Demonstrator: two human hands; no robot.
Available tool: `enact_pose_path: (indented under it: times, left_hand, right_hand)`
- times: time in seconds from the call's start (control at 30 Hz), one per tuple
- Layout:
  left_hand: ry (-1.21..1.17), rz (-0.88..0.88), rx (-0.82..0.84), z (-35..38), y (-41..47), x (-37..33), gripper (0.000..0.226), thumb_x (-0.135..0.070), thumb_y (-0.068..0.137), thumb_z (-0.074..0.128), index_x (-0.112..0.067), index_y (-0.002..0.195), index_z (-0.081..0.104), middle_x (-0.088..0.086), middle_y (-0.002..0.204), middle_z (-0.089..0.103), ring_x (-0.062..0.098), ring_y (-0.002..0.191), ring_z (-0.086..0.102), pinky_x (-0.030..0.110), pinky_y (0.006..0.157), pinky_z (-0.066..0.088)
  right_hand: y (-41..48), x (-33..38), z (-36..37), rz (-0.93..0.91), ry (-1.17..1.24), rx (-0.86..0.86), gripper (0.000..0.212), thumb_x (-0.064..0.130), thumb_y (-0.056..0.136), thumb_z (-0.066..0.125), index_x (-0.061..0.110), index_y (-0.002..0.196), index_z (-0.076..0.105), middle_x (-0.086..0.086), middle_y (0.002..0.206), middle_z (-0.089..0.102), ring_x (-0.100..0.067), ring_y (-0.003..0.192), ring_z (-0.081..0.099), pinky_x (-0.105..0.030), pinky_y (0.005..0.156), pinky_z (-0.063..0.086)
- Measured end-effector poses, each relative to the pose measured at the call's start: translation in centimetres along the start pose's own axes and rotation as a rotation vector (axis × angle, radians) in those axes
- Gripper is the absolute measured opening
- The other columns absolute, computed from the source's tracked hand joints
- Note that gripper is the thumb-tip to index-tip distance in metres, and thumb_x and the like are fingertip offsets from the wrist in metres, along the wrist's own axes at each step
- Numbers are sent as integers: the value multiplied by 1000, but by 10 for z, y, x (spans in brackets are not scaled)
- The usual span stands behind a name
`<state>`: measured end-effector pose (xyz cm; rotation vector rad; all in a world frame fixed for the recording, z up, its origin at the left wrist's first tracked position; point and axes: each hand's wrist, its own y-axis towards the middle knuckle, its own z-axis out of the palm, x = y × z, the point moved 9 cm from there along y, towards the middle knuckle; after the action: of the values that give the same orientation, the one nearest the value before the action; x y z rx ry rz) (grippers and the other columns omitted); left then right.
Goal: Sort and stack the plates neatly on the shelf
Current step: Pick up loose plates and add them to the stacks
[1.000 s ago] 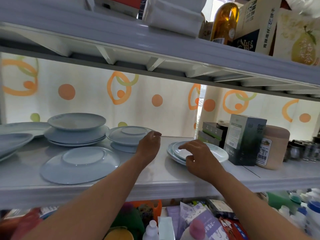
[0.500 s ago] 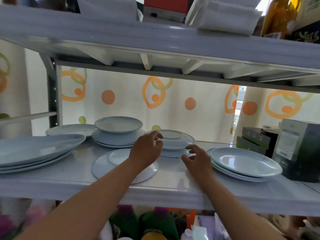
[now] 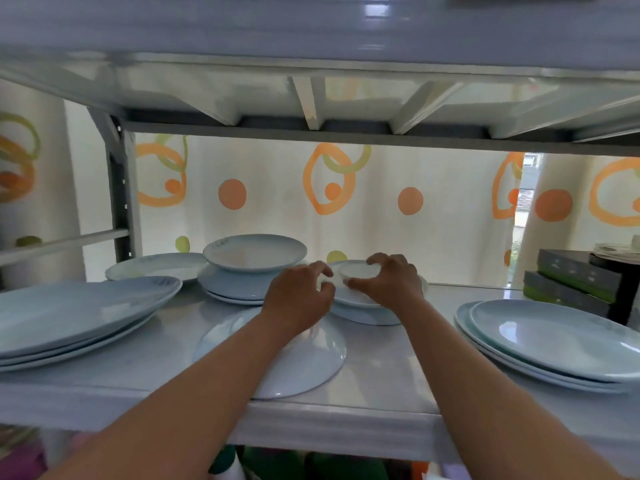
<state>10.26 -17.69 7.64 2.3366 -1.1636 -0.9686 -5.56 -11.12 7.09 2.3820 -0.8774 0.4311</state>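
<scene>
A household storage corner is suggested by a grey shelving unit [image 3: 381,375] loaded with pale blue plates [image 3: 554,341], dark boxes [image 3: 568,277] kept alongside, and a circle-patterned curtain [image 3: 277,209] hung behind.

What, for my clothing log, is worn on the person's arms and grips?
Nothing visible: left arm and right arm are bare, with no sleeves in view. Left grip and right grip show no gloves or wristwear.

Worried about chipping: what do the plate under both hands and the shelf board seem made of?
The upturned plate looks like glazed ceramic: pale blue, glossy highlights, raised foot ring; melamine is possible. The shelf looks like coated metal or plastic: smooth, grey-white, faintly reflective.
</scene>
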Motion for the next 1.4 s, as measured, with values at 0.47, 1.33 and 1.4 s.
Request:
enact_pose_path:
  times: [0.47, 1.33, 1.4]
  left_hand:
    - [121, -123, 197, 31, 37, 19, 41, -36, 90, 42, -24, 128, 51, 9, 128, 59, 28, 121, 50, 37, 97, 41]
    - [-710, -516, -10, 36, 52, 32, 39, -17, 96, 32, 2, 127, 46, 22, 132, 50, 38, 123, 48, 40, 96, 41]
    - [-737, -524, -38, 31, 50, 35, 39, -18, 95, 33, 1, 127, 46, 22, 132, 51, 38, 123, 48, 40, 95, 42]
  right_hand:
    - [20, -20, -5, 43, 128, -84, 47, 45, 79, 65, 11, 110, 55, -13, 111, 62, -31, 107, 56, -32, 84, 42]
    - [16, -27, 20, 1, -49, 142, 92, 87, 64, 41, 28, 134, 46, -2, 137, 54, -25, 127, 47, -38, 101, 38]
    - [15, -25, 19, -12, -44, 143, 93, 89, 61, 42, 28, 131, 49, 0, 135, 56, -25, 126, 48, -37, 100, 38]
